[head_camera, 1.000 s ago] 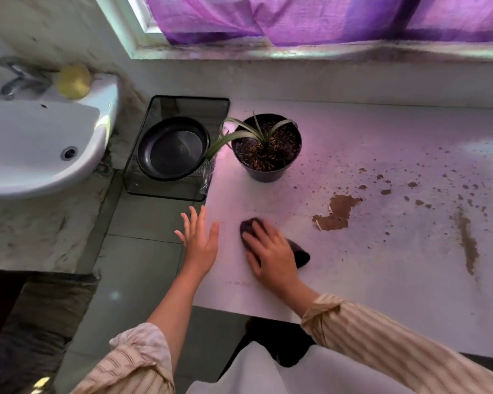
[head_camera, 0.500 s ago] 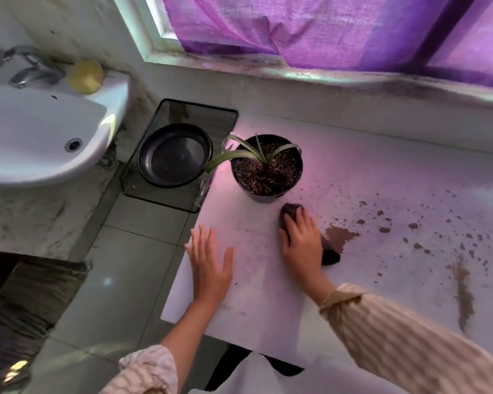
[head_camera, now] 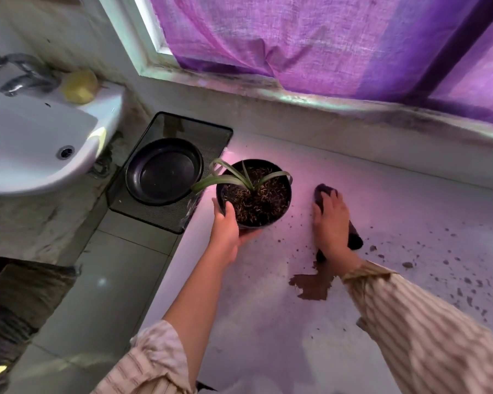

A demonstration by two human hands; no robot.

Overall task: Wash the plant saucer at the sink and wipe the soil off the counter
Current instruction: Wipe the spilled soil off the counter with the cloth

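Here the white counter [head_camera: 268, 336] fills the right side, with a brown smear of soil [head_camera: 310, 285] near its front and crumbs scattered to the right, while the sink [head_camera: 34, 143] hangs at the far left. Between them the black saucer [head_camera: 164, 172] lies on a mesh stand [head_camera: 154, 214], just left of the plant pot [head_camera: 254, 194]. The left hand [head_camera: 225, 231] grips the pot's near-left rim, thumb hooked inside, and the right hand [head_camera: 330, 223] presses flat, fingers straight, on a dark cloth [head_camera: 353, 237] right of the pot.
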